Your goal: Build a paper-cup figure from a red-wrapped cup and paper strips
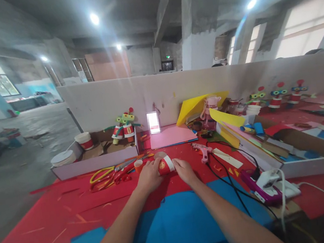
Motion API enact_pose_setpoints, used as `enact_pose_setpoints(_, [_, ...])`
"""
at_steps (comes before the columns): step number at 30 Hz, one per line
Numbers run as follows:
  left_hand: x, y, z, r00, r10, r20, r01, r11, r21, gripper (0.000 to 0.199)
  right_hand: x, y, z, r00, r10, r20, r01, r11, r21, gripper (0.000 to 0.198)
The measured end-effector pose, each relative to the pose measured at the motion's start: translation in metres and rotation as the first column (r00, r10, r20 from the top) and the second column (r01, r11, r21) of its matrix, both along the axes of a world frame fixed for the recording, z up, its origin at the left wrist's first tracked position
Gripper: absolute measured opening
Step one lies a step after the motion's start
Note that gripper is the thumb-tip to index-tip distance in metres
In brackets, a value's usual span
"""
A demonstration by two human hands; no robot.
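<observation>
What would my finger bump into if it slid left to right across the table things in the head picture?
White tub → left hand → red-and-white paper cup → right hand → pink glue gun → purple power strip.

Paper cup [166, 166]: red body, white band at R end, sm. yellowish roundish print on visible side, wording too sm. to read. Tipped on its side, lengthwise approx. L–R, L end hidden. Held mid-scene, nr half; can't tell if raised.
</observation>
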State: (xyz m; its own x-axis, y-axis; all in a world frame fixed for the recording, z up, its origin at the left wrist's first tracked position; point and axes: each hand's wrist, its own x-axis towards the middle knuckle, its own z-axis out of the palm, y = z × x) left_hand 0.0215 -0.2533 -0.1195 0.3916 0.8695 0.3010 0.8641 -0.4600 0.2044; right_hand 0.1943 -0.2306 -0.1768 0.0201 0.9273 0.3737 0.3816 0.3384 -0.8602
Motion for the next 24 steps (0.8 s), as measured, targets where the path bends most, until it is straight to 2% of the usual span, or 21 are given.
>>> enact_pose_setpoints(4, [0.001, 0.003, -0.004, 0.999, -0.016, 0.028, 0.016, 1.0, -0.007, 0.056, -0.002, -0.003, 0.003, 0.999, 0.014, 0.039, -0.014, 1.0, -0.002, 0.04])
enact_pose_setpoints(7, [0.001, 0.005, -0.006, 0.999, -0.021, 0.047, 0.022, 1.0, -0.009, 0.056, -0.003, -0.006, 0.007, 1.0, 0.013, 0.006, -0.013, 1.0, 0.004, 0.043])
enact_pose_setpoints(13, [0.002, 0.009, -0.012, 0.994, -0.024, 0.106, 0.02, 0.999, 0.039, 0.06, 0.0, -0.009, 0.013, 0.997, 0.069, 0.038, -0.072, 0.993, 0.093, 0.039])
enact_pose_setpoints(17, [0.003, 0.011, -0.014, 0.987, -0.03, 0.159, 0.026, 0.999, 0.026, 0.062, 0.003, -0.006, 0.012, 0.998, 0.044, 0.036, -0.046, 0.996, 0.071, 0.038])
enact_pose_setpoints(20, [0.003, 0.01, -0.014, 0.98, -0.04, 0.194, 0.037, 0.999, 0.017, 0.06, 0.003, -0.005, 0.011, 0.999, 0.037, -0.028, -0.036, 0.998, 0.048, 0.033])
enact_pose_setpoints(24, [0.004, 0.009, -0.012, 0.96, -0.047, 0.277, 0.039, 0.999, 0.035, 0.063, 0.004, -0.004, 0.012, 0.984, 0.102, -0.149, -0.093, 0.993, 0.067, 0.024])
